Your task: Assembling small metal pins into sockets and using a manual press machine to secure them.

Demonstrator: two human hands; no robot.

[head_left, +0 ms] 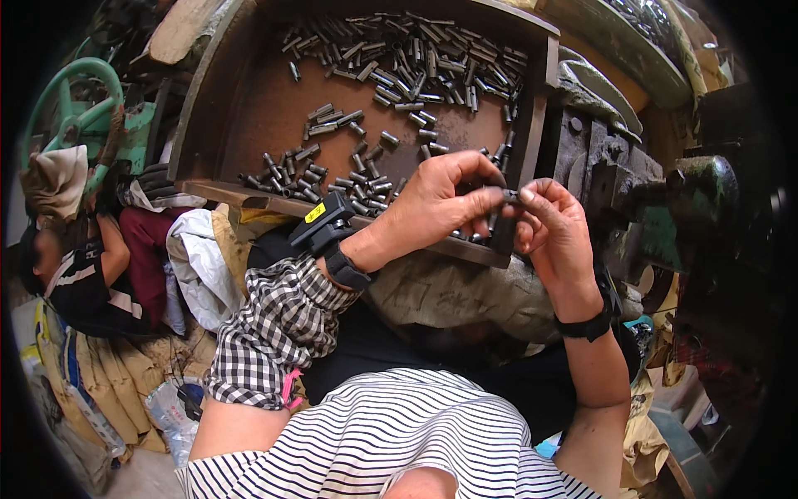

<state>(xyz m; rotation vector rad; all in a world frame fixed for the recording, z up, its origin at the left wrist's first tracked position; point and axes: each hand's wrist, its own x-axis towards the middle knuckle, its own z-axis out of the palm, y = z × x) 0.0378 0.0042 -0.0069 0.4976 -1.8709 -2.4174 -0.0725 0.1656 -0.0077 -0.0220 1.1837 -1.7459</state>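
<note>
My left hand (453, 198) and my right hand (550, 218) meet over the right front corner of a brown tray (241, 96). Between their fingertips is a small dark metal piece (509, 196), seemingly a short tube, pinched from both sides. The fingers cover most of it. Below and behind the hands, the tray holds many short metal tubes (366, 195) in a loose heap at the front. A denser pile of metal tubes (432, 58) lies along the far side. A checkered sleeve cover is on my left forearm, and both wrists carry black straps.
Right of the tray stands a dark, greasy machine (615, 166) with a rounded metal part (706, 187). At the far left are a green handwheel (71, 116) and another person (91, 274). Sacking (457, 291) hangs below the tray's front edge.
</note>
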